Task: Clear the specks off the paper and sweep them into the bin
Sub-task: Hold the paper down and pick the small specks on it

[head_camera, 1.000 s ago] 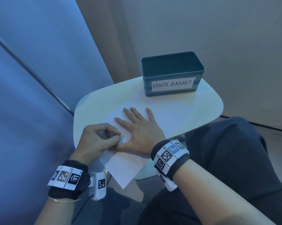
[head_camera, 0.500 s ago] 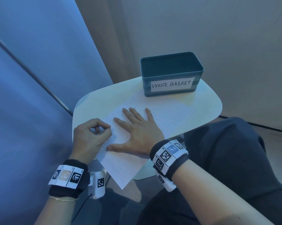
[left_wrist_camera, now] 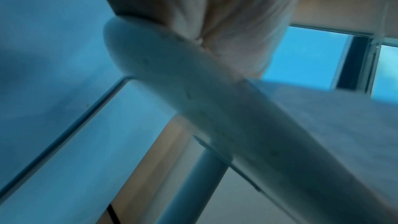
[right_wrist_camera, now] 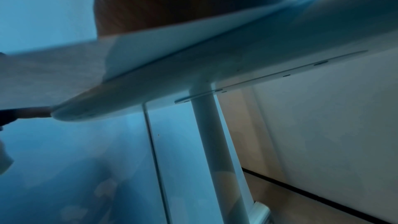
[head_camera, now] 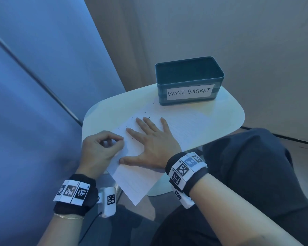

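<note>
A white sheet of paper [head_camera: 185, 125] lies askew on a small white table [head_camera: 225, 114], its near corner hanging over the edge. Tiny dark specks [head_camera: 144, 113] dot the paper's far left part and the table towards the teal bin [head_camera: 188, 80] labelled WASTE BASKET. My right hand [head_camera: 149, 137] presses flat on the paper with its fingers spread. At the paper's left edge my left hand [head_camera: 110, 145] rests with its fingers curled; I see nothing held in them. Both wrist views look up from under the table rim [left_wrist_camera: 193, 100] and show no fingertips.
The bin stands at the table's far side, close to a beige wall. A blue panel rises on the left. My dark-trousered leg [head_camera: 247, 166] is just right of the table. The table's single leg [right_wrist_camera: 211, 142] shows in the right wrist view.
My left hand has slid left, from beside the right thumb out to the paper's left edge. The right hand has stayed flat on the sheet.
</note>
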